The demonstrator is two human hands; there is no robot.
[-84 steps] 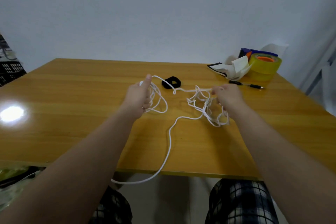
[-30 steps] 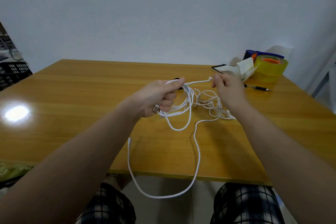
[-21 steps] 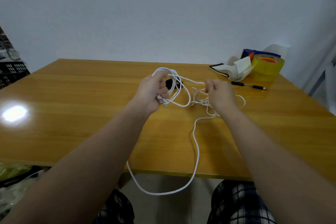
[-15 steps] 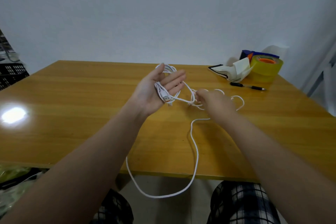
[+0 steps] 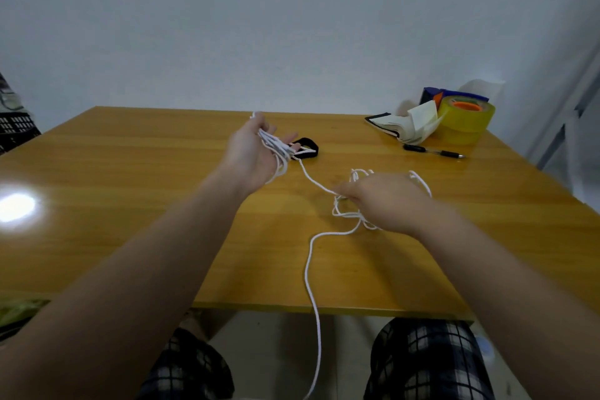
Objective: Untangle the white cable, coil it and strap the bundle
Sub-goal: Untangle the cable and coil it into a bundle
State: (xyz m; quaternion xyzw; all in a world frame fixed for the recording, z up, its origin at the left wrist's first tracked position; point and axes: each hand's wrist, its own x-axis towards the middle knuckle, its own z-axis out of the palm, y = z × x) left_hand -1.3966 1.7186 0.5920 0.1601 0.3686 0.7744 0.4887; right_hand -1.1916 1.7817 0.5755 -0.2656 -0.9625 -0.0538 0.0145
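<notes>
Several loops of the white cable [image 5: 308,263] lie wound around the palm and fingers of my left hand [image 5: 251,153], which is held palm-up with fingers spread. From there a strand runs down-right to my right hand [image 5: 383,198]. That hand rests palm-down over a loose tangle on the wooden table [image 5: 130,204] and pinches the strand at its fingertips. A long tail leaves the tangle, crosses the front edge and hangs between my knees. A black strap loop [image 5: 306,148] lies on the table just beyond my left fingers.
At the back right stand a yellow tape roll [image 5: 464,118], an open notebook with folded papers [image 5: 406,127] and a black pen [image 5: 431,152]. A bright light glare [image 5: 16,206] marks the left of the table. A dark crate [image 5: 16,130] sits off the far left.
My left hand has lifted and turned palm-up with more loops around it. My right hand has moved right and down onto the tangle, and the strand between the hands has stretched out.
</notes>
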